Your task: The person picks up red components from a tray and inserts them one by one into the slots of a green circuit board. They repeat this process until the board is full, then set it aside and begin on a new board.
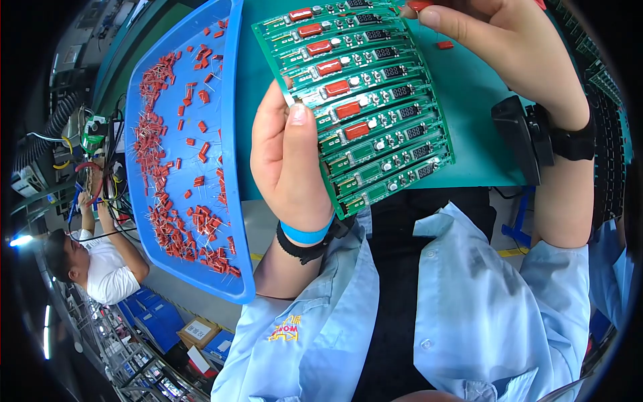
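My left hand (288,157) grips the left edge of a green circuit board panel (375,134), thumb on top and fingers underneath. The panel is tilted above the green work surface. It has several parallel strips, each with a black digit display; red capacitors (336,88) sit on the upper strips. At the top edge of the view, my right hand (502,37) pinches a red capacitor (420,5) between thumb and finger, close to the panel's upper right corner. Another red capacitor (445,45) lies on the work surface below that hand.
A blue tray (246,201) with many loose red capacitors stands left of the panel. The green mat (479,141) lies under my hands. Black devices are strapped at my wrists, a large one (526,137) on the right. A co-worker (100,264) sits far left, near cables and equipment.
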Tool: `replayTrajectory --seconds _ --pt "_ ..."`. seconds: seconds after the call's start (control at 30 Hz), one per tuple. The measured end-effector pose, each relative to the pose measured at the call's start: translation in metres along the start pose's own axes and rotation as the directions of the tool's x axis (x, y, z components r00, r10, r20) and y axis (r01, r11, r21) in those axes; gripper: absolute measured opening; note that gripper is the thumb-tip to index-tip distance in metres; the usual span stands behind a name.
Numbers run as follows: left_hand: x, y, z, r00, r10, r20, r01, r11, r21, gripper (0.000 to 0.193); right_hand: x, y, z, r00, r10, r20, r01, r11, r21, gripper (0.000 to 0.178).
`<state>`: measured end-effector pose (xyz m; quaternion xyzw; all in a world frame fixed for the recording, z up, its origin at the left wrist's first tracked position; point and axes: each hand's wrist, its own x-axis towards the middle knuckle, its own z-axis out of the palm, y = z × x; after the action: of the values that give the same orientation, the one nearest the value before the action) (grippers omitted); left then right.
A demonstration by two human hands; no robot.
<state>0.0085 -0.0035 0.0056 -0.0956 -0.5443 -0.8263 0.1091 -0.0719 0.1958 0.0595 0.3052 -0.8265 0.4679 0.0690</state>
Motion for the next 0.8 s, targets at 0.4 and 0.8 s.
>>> replayTrajectory --seconds 0.4,0.8 --pt "0.005 -0.007 0.003 0.997 0.045 -0.062 -0.044 0.999 0.016 0.038 -0.007 -0.053 -0.001 0.965 0.061 0.256 -0.023 0.989 -0.147 0.01" --pt "0.007 -0.004 0.003 0.999 0.006 0.037 -0.005 0.999 -0.047 0.038 -0.018 -0.037 0.024 0.927 -0.248 0.282 0.24 0.969 0.064 0.019"
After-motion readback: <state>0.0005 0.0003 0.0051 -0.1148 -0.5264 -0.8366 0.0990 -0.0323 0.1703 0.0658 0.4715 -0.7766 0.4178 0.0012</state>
